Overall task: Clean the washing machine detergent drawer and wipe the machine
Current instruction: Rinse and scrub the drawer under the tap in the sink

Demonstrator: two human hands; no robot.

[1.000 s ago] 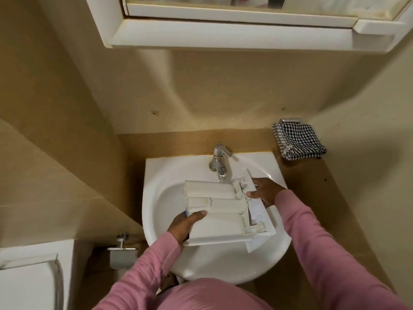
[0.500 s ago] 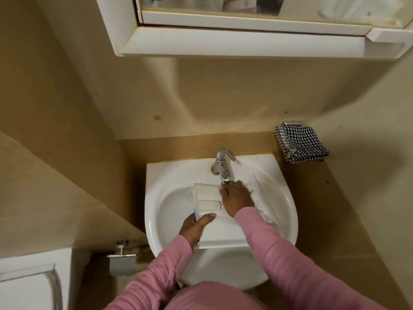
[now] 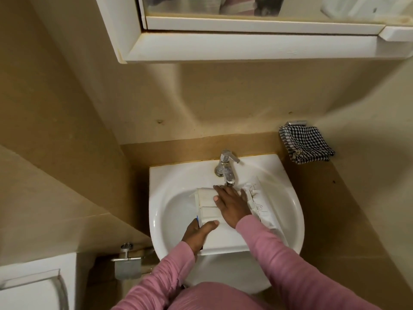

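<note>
The white plastic detergent drawer (image 3: 223, 239) lies across the white sink (image 3: 172, 202), its front panel toward the right rim. My left hand (image 3: 197, 234) grips the drawer's near left edge, thumb on top. My right hand (image 3: 231, 203) lies flat on the drawer's compartments, fingers straight and pointing toward the chrome tap (image 3: 226, 167), fingertips just below the spout. Whether water is running I cannot tell.
A black-and-white checked cloth (image 3: 306, 147) hangs on a wall holder right of the sink. A white mirror cabinet (image 3: 245, 44) juts out overhead. A metal paper holder (image 3: 127, 264) and a white toilet cistern (image 3: 33, 285) sit at the lower left.
My right hand left the drawer's right end and came to lie flat on the compartments under the tap. The drawer shifted slightly toward the spout. The left hand kept its grip.
</note>
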